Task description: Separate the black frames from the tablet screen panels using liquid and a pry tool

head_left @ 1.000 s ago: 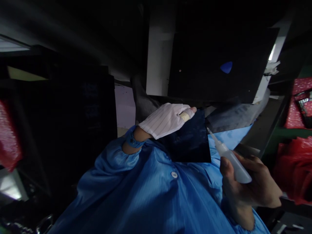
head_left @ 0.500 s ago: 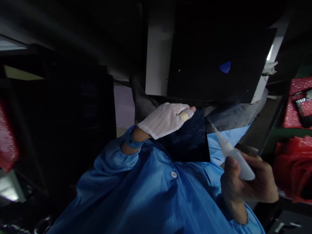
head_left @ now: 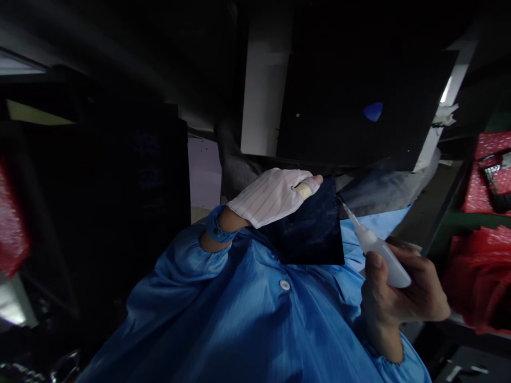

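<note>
Movement: right hand has shifted slightly left and up since a second ago, carrying the nozzle along the right edge of the dark panel towards its upper corner.
Blue smock: fills the lower frame, and the panel rests against it at chest level.
Dark panel: tilted, glossy and square-cornered, in the same place as before.
Left hand: in a white striped glove with one finger taped. It is closed over the panel's upper left edge and holds it, with no change in position.
Right hand: bare, fingers wrapped tight round the squeeze bottle, thumb on top.
Squeeze bottle: translucent white, angled up and to the left.
Nozzle tip: just beside the panel's right edge. Contact cannot be confirmed.
Judgement: the tip is being worked along that edge while the panel is kept steady.
</note>
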### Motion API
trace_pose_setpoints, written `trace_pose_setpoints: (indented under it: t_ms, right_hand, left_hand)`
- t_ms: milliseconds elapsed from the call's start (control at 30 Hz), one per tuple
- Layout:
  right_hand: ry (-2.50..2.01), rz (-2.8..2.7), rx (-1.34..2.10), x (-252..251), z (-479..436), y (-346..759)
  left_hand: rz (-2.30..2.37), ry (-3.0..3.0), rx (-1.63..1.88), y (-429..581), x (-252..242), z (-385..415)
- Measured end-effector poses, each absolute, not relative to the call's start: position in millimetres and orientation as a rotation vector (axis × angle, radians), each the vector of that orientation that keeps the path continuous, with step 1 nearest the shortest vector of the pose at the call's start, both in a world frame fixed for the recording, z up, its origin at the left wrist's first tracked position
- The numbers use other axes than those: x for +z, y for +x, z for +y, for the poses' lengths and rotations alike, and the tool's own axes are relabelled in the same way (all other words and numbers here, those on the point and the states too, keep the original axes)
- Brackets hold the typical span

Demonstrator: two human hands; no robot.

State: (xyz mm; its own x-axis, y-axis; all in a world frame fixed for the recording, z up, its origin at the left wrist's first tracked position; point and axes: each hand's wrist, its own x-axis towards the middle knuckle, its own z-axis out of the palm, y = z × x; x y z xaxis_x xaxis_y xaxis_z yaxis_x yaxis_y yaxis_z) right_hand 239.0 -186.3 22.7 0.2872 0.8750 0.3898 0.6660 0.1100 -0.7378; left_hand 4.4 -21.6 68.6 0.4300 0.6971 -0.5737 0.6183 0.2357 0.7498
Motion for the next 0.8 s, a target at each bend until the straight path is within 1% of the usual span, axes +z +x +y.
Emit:
trace_pose_setpoints:
  t_ms: [233,600,800]
  right_hand:
    - [-1.598,-1.498,0.203,26.2,-177.1,236.9]
    - [-1.607,-1.514,0.206,25.2,-177.7,237.6]
    - [-1.696,-1.559,0.186,27.0,-184.5,238.4]
  left_hand:
    - [1.265,1.443,0.060,4.1,68.7,-20.8]
    - [1.259,1.473,0.095,1.5,66.5,-22.0]
    - [1.296,1.474,0.049,0.9,69.0,-20.6]
